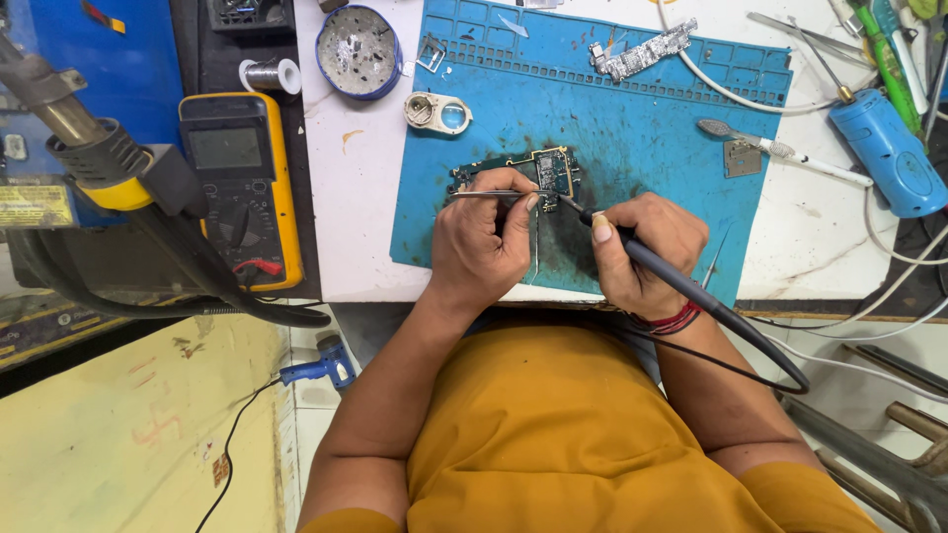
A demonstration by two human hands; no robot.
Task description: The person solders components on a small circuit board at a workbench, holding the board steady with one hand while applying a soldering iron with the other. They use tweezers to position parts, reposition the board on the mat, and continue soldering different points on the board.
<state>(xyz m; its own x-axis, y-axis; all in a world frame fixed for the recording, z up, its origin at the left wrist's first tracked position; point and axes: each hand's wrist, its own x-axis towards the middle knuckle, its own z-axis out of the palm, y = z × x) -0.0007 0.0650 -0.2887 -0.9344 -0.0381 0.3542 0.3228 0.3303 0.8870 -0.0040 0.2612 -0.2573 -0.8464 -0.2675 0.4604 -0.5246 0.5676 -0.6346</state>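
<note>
Yellow shirt (583,434) fills near view, both forearms reaching up toward bench edge. Left hand (481,245) pinching metal tweezers (486,194) between thumb and forefinger, fingers pressed together; tweezers lying roughly parallel to near edge of blue mat (632,128), handle end pointing left, working end hidden by the thumb. Right hand (647,252) closed in pen grip on black soldering iron (671,276), long axis running from lower right up to left, tip touching circuit board (528,170). Board resting on mat, just beyond both hands, slightly nearer left hand; dark scorched patch around it. Iron tip and tweezers meeting near board's right end. Yellow multimeter (237,183) off mat toward left edge of bench. Second board (644,49) near far edge of mat, blue tool (889,153) at right.
</note>
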